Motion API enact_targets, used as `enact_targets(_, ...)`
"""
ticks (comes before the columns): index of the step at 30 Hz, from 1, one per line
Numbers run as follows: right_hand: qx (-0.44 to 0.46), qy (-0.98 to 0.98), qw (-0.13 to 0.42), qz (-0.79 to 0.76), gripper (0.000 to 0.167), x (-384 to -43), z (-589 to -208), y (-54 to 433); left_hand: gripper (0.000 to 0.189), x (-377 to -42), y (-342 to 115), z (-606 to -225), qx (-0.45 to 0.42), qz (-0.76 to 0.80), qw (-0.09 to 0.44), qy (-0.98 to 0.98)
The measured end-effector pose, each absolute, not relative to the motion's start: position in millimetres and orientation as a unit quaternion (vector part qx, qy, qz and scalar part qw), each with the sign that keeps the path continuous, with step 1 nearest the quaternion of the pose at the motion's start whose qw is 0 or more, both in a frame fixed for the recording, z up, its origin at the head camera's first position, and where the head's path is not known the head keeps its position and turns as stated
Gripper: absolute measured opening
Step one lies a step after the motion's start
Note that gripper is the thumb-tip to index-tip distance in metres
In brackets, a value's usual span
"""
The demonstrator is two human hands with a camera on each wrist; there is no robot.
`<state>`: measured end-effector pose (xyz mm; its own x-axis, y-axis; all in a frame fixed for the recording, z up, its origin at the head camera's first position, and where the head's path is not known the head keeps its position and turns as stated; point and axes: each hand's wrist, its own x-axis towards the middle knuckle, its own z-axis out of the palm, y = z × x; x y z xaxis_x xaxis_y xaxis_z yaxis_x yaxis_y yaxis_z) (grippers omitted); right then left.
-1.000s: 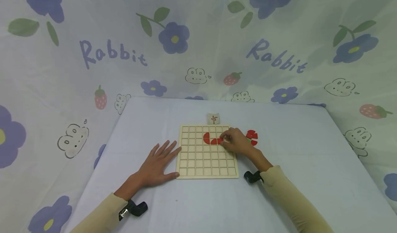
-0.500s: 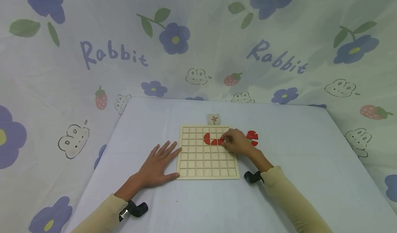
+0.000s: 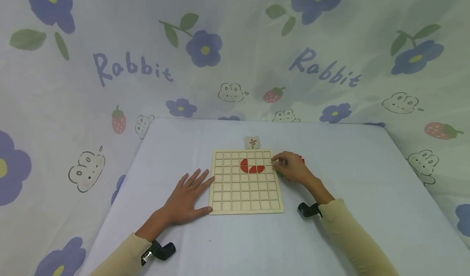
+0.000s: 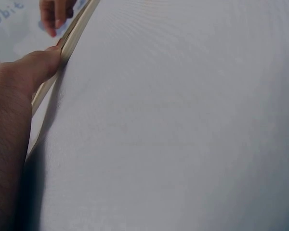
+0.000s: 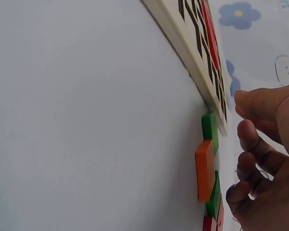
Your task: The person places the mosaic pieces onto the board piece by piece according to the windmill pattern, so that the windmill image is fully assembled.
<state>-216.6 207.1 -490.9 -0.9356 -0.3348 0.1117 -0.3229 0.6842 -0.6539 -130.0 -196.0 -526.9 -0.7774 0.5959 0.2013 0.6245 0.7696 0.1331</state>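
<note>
Pale wooden square grid board [image 3: 246, 203] lies on white cloth [image 3: 210, 255] between the two hands. Four of its cells hold flat red curved-edge pieces [image 3: 244, 163], one per cell: two stacked one above the other, rounded side toward the left fingers, two more in a row running from the lower one toward the right fingers. Left hand [image 3: 183, 198] has fingers spread wide, gripping nothing, thumb and one fingertip at the board's near-side left edge. Right hand [image 3: 293, 168] at the opposite edge, fingers loosely bent, small gap between thumb and index, nothing seen in it. Under the right fingers, outside the board: green block [image 5: 209, 130], flat orange block [image 5: 204, 171], second green piece [image 5: 214, 196], loose red pieces [image 5: 209, 224] partly cut off. Small cream gridded card with red pinwheel print [image 3: 252, 142] sits beyond both hands' fingertips, just past the board's far edge
</note>
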Motion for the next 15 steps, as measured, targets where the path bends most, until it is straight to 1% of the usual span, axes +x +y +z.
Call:
enact_targets(9,-0.166,0.928,0.011,-0.332,0.017,-212,-486,225,0.09,-130,-196,-526,-0.321,-0.095,0.06,-0.94)
enact_targets(13,-0.155,0.935,0.007,-0.32,0.019,-212,-485,234,0.09,-130,-197,-528,-0.323,-0.092,0.068,-0.939)
enact_targets(15,-0.147,0.94,0.003,-0.307,0.023,-211,-486,239,0.089,-130,-196,-528,-0.325,-0.095,0.07,-0.938)
